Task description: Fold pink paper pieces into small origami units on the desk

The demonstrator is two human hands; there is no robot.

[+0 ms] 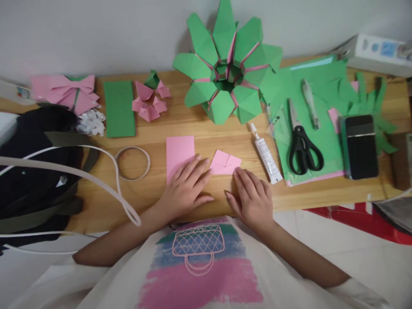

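Note:
My left hand [188,184] lies flat with fingers spread, partly over a pink paper rectangle [180,150] on the table. A small folded piece of pink paper [225,163] sits between my hands. At its lower right corner are the fingertips of my right hand [254,195], which rests on the wood with fingers stretched and thumb apart. Whether those fingertips press on the folded paper or only lie beside it, I cannot tell. A white glue tube [268,156] lies just right of my right hand.
Behind stands a large green and pink folded-paper flower [225,73]. Black scissors [302,146], a cutter [310,103] and a phone [359,148] lie on green sheets [328,146] at right. Leftward are a tape ring [132,163], green paper [119,109], small pink folded pieces [150,105] and a white cable [80,169].

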